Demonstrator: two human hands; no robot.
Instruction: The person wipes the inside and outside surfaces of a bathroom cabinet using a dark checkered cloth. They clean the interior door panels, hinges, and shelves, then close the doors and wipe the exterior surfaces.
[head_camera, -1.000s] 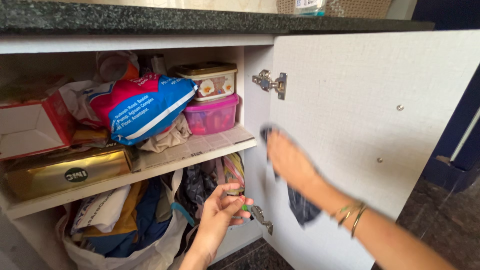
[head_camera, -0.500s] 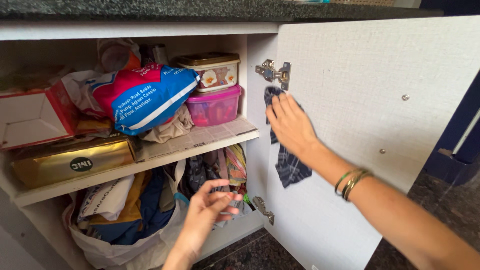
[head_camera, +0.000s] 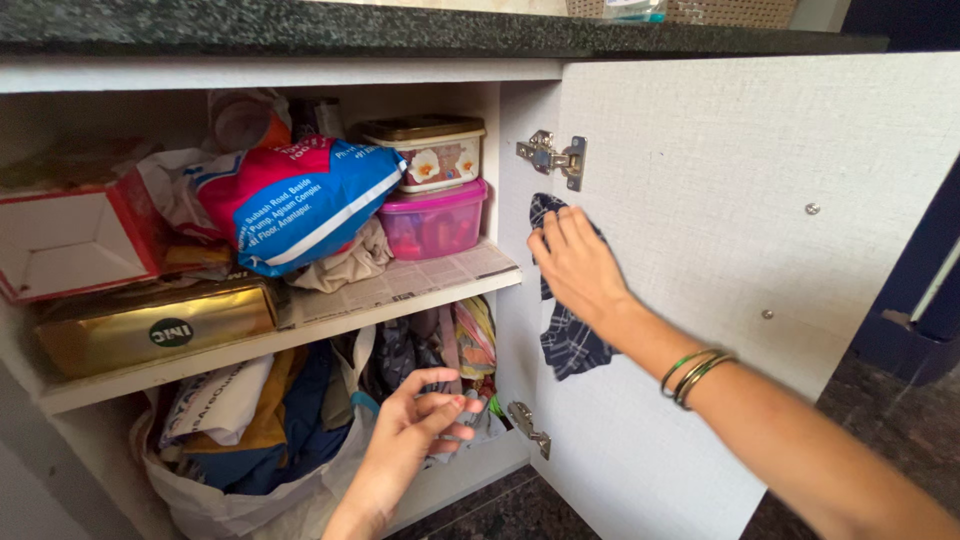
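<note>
1. A dark checked cloth (head_camera: 567, 340) lies flat against the inside of the open cabinet door (head_camera: 750, 250), just below the upper hinge (head_camera: 552, 156).
2. The right hand (head_camera: 578, 265) presses on the cloth with its fingers (head_camera: 553, 237) stretched out and close together, palm to the door; the cloth's lower end hangs free under the wrist.
3. The left hand (head_camera: 415, 430) is held low before the bottom shelf, fingers loosely curled and half open, holding nothing I can make out.
4. On the upper shelf (head_camera: 400, 300) a pink box (head_camera: 435, 220) carries a flowered box (head_camera: 432, 152); what is in them cannot be told.
5. A white bag (head_camera: 230, 500) below is stuffed with cloths.
</note>
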